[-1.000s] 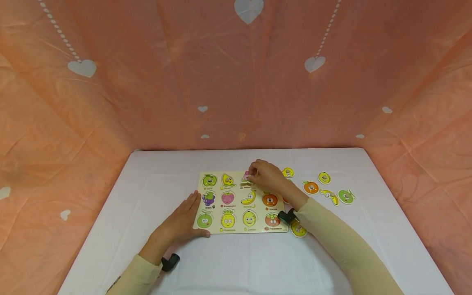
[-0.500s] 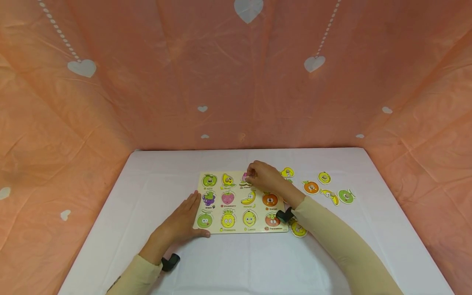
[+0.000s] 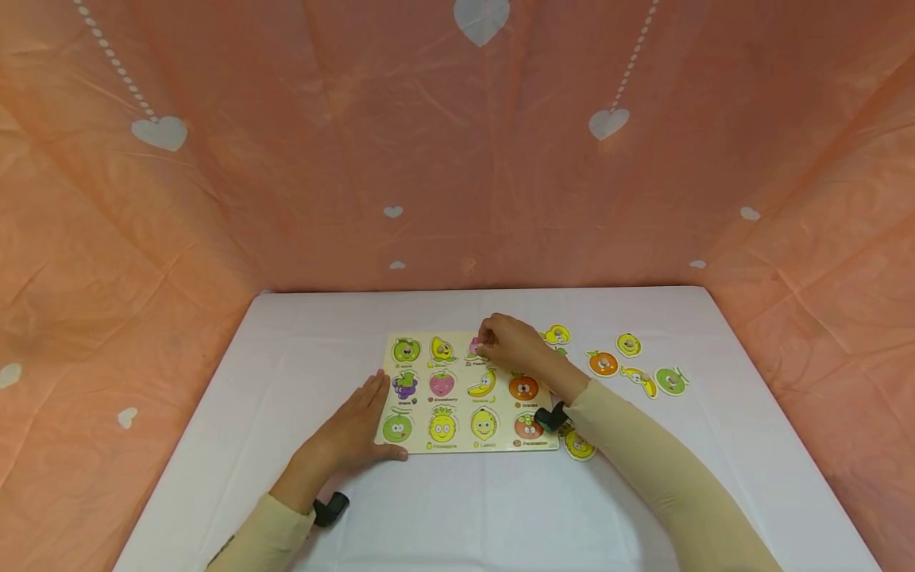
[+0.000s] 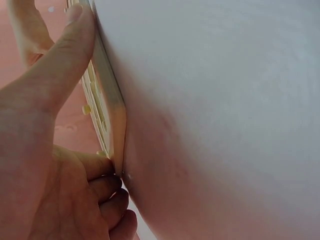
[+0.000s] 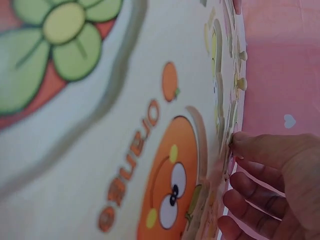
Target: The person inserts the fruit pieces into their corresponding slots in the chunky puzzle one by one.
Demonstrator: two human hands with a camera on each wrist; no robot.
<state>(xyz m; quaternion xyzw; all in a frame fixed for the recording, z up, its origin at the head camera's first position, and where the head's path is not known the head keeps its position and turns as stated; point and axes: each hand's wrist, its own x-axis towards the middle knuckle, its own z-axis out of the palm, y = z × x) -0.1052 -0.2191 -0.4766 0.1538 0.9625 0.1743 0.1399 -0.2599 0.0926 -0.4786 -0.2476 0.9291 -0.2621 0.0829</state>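
A cream fruit puzzle board (image 3: 500, 401) lies on the white table, with rows of printed fruit. My right hand (image 3: 513, 345) pinches a pink peach piece (image 3: 472, 348) at the peach spot in the back row; the fingers partly cover it. In the right wrist view, the thumb (image 5: 255, 147) and fingertips meet low over the board's far part. My left hand (image 3: 353, 429) rests against the board's left edge with fingers extended, its thumb (image 4: 75, 47) along the front edge. A knobbed mango piece (image 3: 442, 349) sits on the board just left of the peach.
Right of the board lie loose pieces: a pear (image 3: 557, 334), an orange (image 3: 603, 364), a round yellow fruit (image 3: 628, 345), a banana (image 3: 639, 383) and a green melon (image 3: 671, 381). A pineapple piece (image 3: 579, 446) lies near the board's front right corner, partly under the right wrist.
My right hand has shifted slightly left and down with the peach piece, and the dark shadow under that piece has shrunk. The left hand and board have stayed put.
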